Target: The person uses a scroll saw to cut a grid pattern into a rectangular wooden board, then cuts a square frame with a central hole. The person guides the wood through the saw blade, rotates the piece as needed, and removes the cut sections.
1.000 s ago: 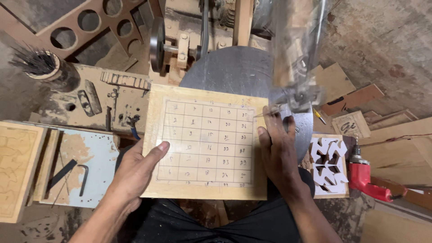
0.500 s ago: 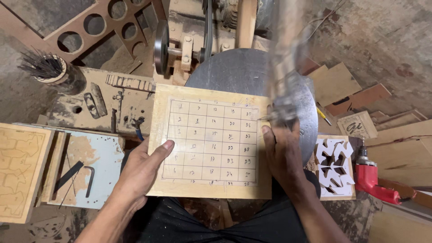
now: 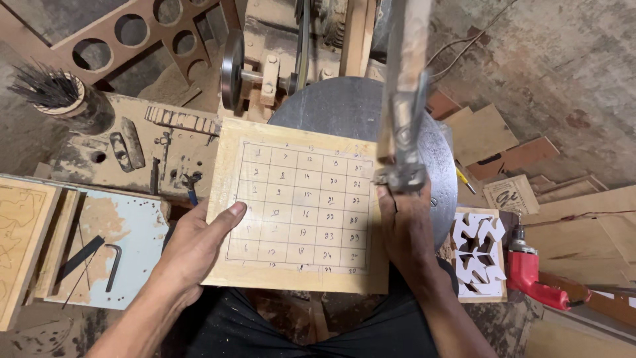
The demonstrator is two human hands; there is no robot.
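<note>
A pale square wooden board [image 3: 301, 205] with a pencilled grid of small handwritten figures lies flat on the round grey metal saw table [image 3: 344, 109]. My left hand [image 3: 199, 242] grips the board's left edge, thumb on top. My right hand [image 3: 405, 225] presses on its right edge, fingers flat, just below the saw's metal blade clamp [image 3: 401, 176]. The blurred upper saw arm [image 3: 404, 79] reaches down over the board's right side. The blade itself is hidden behind the clamp.
A flywheel and belt [image 3: 233, 69] stand behind the table. Left: a dusty bench with a tin of bristles [image 3: 50, 93], a light blue plate with hex keys [image 3: 112, 255] and a wooden panel [image 3: 20, 238]. Right: a red drill [image 3: 530, 275], a white cut-out piece [image 3: 480, 255] and wood offcuts [image 3: 510, 156].
The view has shifted slightly; both hands have stayed on the board. The board's right edge has moved under the saw clamp, and my right hand sits closer to it.
</note>
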